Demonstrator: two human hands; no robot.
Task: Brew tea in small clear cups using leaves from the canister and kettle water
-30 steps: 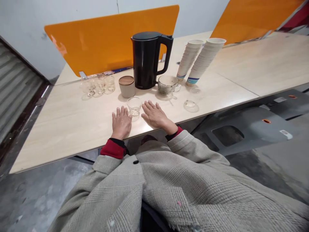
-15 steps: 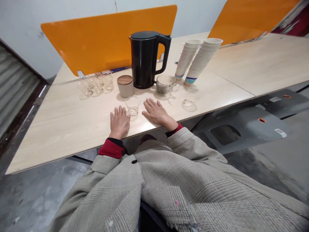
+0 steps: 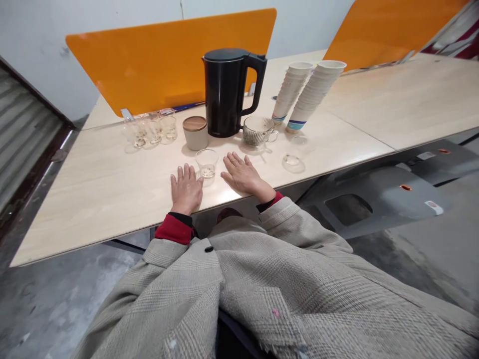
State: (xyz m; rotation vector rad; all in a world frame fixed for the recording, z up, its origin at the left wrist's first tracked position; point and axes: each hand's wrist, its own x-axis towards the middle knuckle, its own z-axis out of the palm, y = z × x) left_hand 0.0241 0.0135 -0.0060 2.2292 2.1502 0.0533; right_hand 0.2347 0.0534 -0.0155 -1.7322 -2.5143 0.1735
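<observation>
My left hand (image 3: 186, 188) lies flat and open on the pale wooden table (image 3: 97, 189), fingers stretched forward. My right hand (image 3: 242, 174) lies flat and open too, a little further in. Between them stands a small clear glass (image 3: 206, 162), just off both hands' fingertips. Behind it are a beige canister with a wooden lid (image 3: 195, 132), a black electric kettle (image 3: 227, 90) and a ribbed glass cup with a handle (image 3: 258, 130). Neither hand holds anything.
Several small glasses (image 3: 154, 129) stand at the back left by an orange divider (image 3: 164, 60). Two leaning stacks of paper cups (image 3: 307, 94) are at the right of the kettle. A clear glass lid or dish (image 3: 292, 160) lies near the table's front edge.
Both hands stay flat beside the small glass. Only the view has shifted slightly.
</observation>
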